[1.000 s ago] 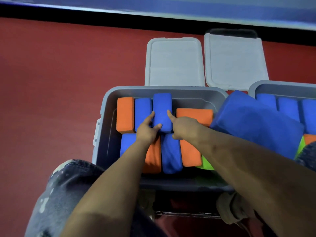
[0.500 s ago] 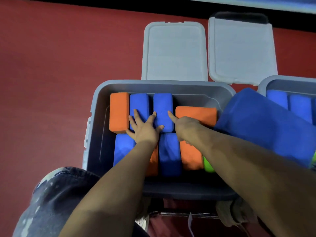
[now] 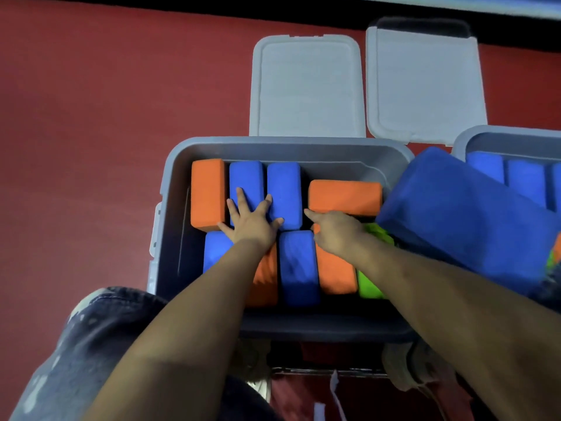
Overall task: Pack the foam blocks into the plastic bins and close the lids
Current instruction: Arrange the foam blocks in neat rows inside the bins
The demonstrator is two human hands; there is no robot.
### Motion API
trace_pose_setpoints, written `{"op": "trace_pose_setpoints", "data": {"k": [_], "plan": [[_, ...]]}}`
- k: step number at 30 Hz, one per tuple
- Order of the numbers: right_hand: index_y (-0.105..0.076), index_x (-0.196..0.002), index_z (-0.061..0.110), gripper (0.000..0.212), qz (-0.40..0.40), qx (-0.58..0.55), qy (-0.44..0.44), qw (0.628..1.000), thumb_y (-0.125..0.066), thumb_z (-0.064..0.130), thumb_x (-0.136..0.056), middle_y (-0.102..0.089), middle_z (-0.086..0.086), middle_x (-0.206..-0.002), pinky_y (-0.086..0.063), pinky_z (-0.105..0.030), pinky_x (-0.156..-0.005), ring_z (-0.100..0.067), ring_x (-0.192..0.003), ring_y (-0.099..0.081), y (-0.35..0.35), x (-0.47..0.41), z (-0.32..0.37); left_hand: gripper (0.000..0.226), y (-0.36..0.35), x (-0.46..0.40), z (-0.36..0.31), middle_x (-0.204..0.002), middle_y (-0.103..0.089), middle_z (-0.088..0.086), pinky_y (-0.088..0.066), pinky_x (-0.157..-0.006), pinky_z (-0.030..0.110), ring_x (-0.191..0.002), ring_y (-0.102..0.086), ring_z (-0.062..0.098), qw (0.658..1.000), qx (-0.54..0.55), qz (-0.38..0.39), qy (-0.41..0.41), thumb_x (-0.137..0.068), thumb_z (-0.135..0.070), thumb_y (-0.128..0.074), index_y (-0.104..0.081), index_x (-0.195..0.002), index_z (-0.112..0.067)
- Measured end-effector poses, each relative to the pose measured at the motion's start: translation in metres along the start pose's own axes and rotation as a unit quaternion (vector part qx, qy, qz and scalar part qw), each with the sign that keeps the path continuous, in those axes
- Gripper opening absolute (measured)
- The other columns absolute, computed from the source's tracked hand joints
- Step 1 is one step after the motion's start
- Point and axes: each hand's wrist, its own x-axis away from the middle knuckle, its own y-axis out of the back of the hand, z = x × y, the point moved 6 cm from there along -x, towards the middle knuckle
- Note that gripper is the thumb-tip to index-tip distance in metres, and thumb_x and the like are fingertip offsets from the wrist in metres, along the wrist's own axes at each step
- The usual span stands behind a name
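Note:
A grey plastic bin sits in front of me, packed with orange, blue and green foam blocks. My left hand lies flat with fingers spread on two upright blue blocks in the back row. My right hand rests on an orange block beside a sideways orange block, forefinger pointing at the blue block; it holds nothing. A large blue foam block leans across the gap to a second bin at the right, which holds blue blocks.
Two pale lids lie flat on the red floor behind the bins, one lid behind the near bin and another lid to its right. My knee in patterned trousers is at the lower left. Shoes show below the bin.
My left hand let go of the blue block it gripped and spread flat over the two blue blocks. The block went down level with its neighbours. My right hand drew back slightly to the right.

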Motion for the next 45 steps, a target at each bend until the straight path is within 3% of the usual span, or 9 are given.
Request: {"op": "trace_pose_setpoints", "data": {"k": [4, 10, 14, 17, 20, 29, 37, 38, 45], "plan": [[-0.044, -0.140, 0.021, 0.053, -0.111, -0.077, -0.003, 0.991, -0.053, 0.019, -0.087, -0.045, -0.012, -0.128, -0.042, -0.033, -0.098, -0.030, -0.117, -0.047, -0.013, 0.048, -0.026, 0.059, -0.002, 0.013, 0.010, -0.158, 0.022, -0.004, -0.006, -0.115, 0.059, -0.146, 0.016, 0.026, 0.997, -0.057, 0.035, -0.036, -0.095, -0.050, -0.045, -0.016, -0.146, -0.049], [-0.043, -0.140, 0.016, 0.052, -0.061, -0.174, -0.086, 0.979, -0.052, 0.017, -0.089, -0.037, -0.013, -0.139, -0.041, -0.026, -0.093, -0.028, -0.111, -0.054, -0.045, 0.094, -0.052, 0.060, -0.001, 0.058, 0.035, -0.159, -0.010, 0.006, -0.029, -0.112, 0.046, -0.144, -0.019, 0.030, 0.995, 0.005, 0.029, -0.100, -0.092, -0.028, -0.057, -0.032, -0.147, -0.027], [-0.053, -0.131, 0.010, 0.043, -0.083, -0.240, -0.069, 0.965, -0.053, 0.013, -0.089, -0.048, -0.015, -0.132, -0.040, -0.027, -0.092, -0.029, -0.110, -0.056, -0.054, 0.105, -0.026, 0.051, 0.035, 0.072, 0.089, -0.138, -0.036, 0.020, -0.041, -0.095, 0.045, -0.121, -0.043, 0.041, 0.997, 0.033, -0.055, 0.036, -0.090, -0.018, -0.056, -0.040, -0.138, -0.012], [-0.056, -0.127, 0.009, 0.040, -0.037, -0.293, -0.073, 0.953, -0.055, 0.015, -0.088, -0.064, -0.016, -0.117, -0.043, -0.027, -0.086, -0.029, -0.104, -0.060, -0.070, 0.105, 0.002, 0.069, 0.031, 0.080, 0.119, -0.139, -0.036, 0.021, -0.045, -0.094, 0.047, -0.120, -0.047, 0.041, 0.987, 0.097, 0.015, 0.128, -0.088, -0.027, -0.063, -0.027, -0.144, -0.012], [-0.056, -0.127, 0.011, 0.039, -0.008, -0.340, -0.084, 0.937, -0.054, 0.015, -0.088, -0.066, -0.013, -0.113, -0.044, -0.024, -0.082, -0.027, -0.101, -0.062, -0.085, 0.107, 0.023, 0.087, 0.017, 0.075, 0.118, -0.146, -0.037, 0.018, -0.043, -0.101, 0.046, -0.128, -0.044, 0.038, 0.974, 0.180, 0.046, 0.128, -0.085, -0.035, -0.068, -0.013, -0.150, -0.018], [-0.038, -0.143, 0.022, 0.053, 0.110, -0.543, -0.088, 0.828, -0.055, 0.014, -0.094, -0.047, 0.000, -0.141, -0.039, -0.038, -0.109, -0.016, -0.125, -0.047, -0.120, 0.090, 0.056, 0.119, -0.002, 0.066, 0.125, -0.149, -0.021, 0.019, -0.037, -0.103, 0.046, -0.132, -0.037, 0.038, 0.982, 0.124, 0.113, 0.092, -0.077, -0.035, -0.077, 0.019, -0.147, -0.039], [-0.037, -0.142, 0.019, 0.049, 0.153, -0.661, -0.123, 0.725, -0.050, 0.009, -0.096, -0.049, -0.008, -0.136, -0.043, -0.031, -0.099, -0.021, -0.119, -0.053, -0.127, 0.095, 0.059, 0.104, 0.005, 0.057, 0.124, -0.158, 0.010, 0.012, -0.033, -0.106, 0.039, -0.141, -0.024, 0.034, 0.977, 0.162, 0.121, 0.069, -0.083, -0.011, -0.068, 0.005, -0.148, -0.046], [-0.037, -0.142, 0.020, 0.051, 0.169, -0.658, -0.119, 0.724, -0.053, 0.011, -0.095, -0.050, -0.009, -0.135, -0.043, -0.032, -0.099, -0.021, -0.118, -0.053, -0.130, 0.097, 0.066, 0.103, 0.005, 0.057, 0.126, -0.158, 0.010, 0.012, -0.033, -0.107, 0.039, -0.141, -0.023, 0.034, 0.974, 0.171, 0.123, 0.080, -0.083, -0.012, -0.068, 0.005, -0.148, -0.047], [-0.040, -0.142, 0.025, 0.049, 0.102, -0.455, -0.121, 0.876, -0.049, 0.027, -0.093, -0.044, -0.005, -0.140, -0.040, -0.028, -0.098, -0.022, -0.120, -0.049, -0.128, 0.083, 0.068, 0.110, 0.009, 0.059, 0.124, -0.139, -0.031, 0.020, -0.041, -0.103, 0.042, -0.119, -0.047, 0.039, 0.978, 0.134, 0.133, 0.084, -0.080, -0.027, -0.074, 0.012, -0.142, -0.055]]}}
